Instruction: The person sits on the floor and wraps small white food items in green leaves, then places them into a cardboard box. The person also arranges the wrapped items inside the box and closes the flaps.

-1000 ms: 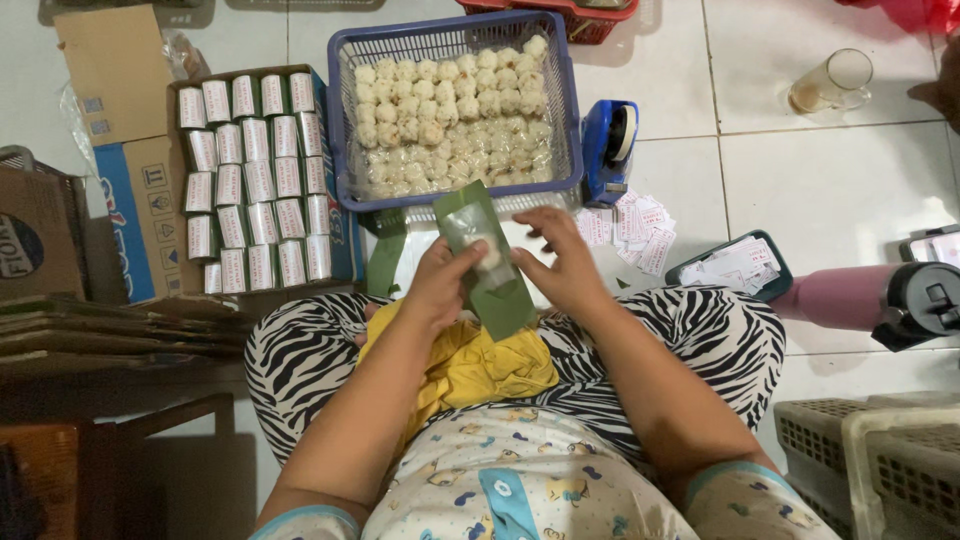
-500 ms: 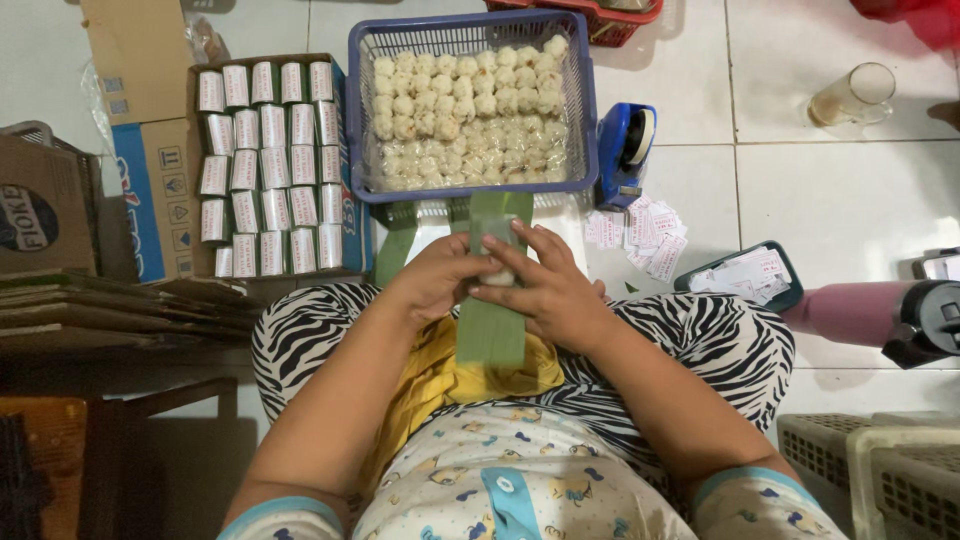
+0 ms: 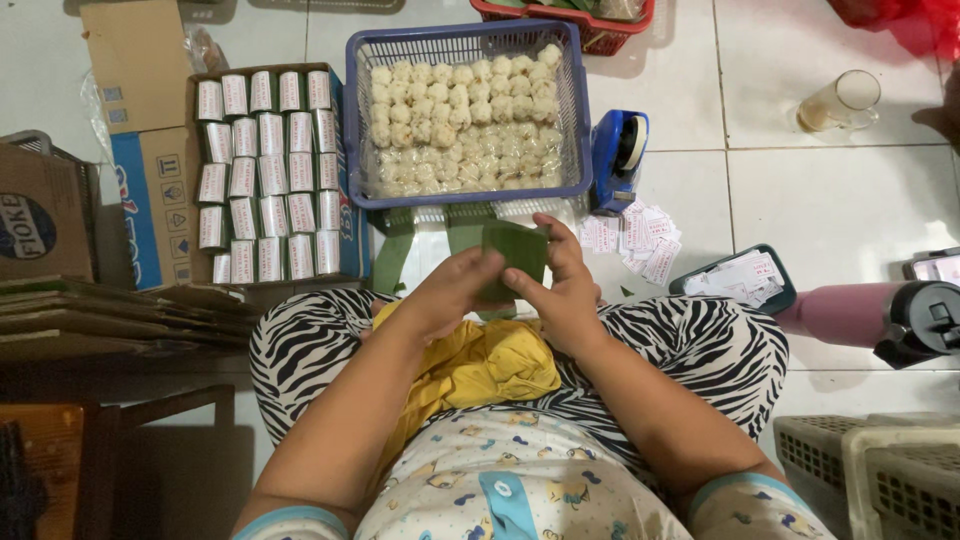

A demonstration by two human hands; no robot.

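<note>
Both hands meet over the lap, just near of the blue basket. The left hand and right hand have their fingers clamped on a green leaf strip, now folded into a short, squat packet between them. A second ago the strip stood out longer and slanted between the hands; half a second ago it hung straight down. It has since been doubled over, so the wrapping appears to be closing rather than starting.

More green strips lie flat on the floor under the near edge of the blue basket, which is packed with rows of small pale wrapped pieces. To the left, a cardboard box holds upright rows of wrapped rolls. To the right of the basket stands a blue tape dispenser, with small paper labels scattered just near of it and a dark tray of further labels beyond.

The surface is a white tiled floor; the person sits on it with a yellow cloth in the lap. A glass stands far right, a pink bottle lies right.
</note>
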